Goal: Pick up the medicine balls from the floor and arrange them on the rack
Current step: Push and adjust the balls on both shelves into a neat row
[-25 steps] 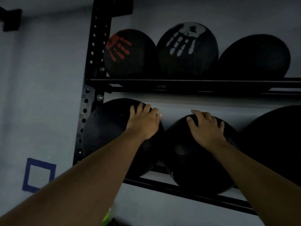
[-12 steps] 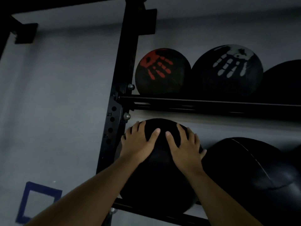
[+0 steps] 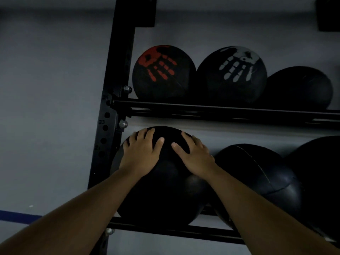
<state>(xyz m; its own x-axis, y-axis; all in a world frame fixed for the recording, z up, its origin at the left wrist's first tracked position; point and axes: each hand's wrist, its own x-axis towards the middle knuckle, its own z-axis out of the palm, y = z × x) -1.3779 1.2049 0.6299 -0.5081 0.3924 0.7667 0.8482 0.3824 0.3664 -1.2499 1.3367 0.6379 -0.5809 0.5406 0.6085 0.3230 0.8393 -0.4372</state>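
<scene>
A big black medicine ball [image 3: 165, 192] sits at the left end of the lower shelf of the black rack [image 3: 220, 109]. My left hand [image 3: 141, 153] lies flat on its upper left, fingers spread. My right hand [image 3: 193, 155] presses on its upper right, fingers spread. Both palms touch the ball. To its right on the same shelf rest a second black ball [image 3: 257, 181] and part of a third [image 3: 320, 173]. The upper shelf holds a ball with a red handprint [image 3: 163, 72], one with a grey handprint [image 3: 231, 74] and a plain black one [image 3: 299, 87].
The rack's perforated upright post [image 3: 114, 107] stands just left of the ball. A grey wall [image 3: 46, 89] runs behind, with blue tape [image 3: 18, 216] at the lower left. The lower front rail [image 3: 174, 230] passes under the ball. The scene is dim.
My right hand moved from the middle ball onto the left ball, joining my left hand. The view shifted so the rack now sits further right and closer.
</scene>
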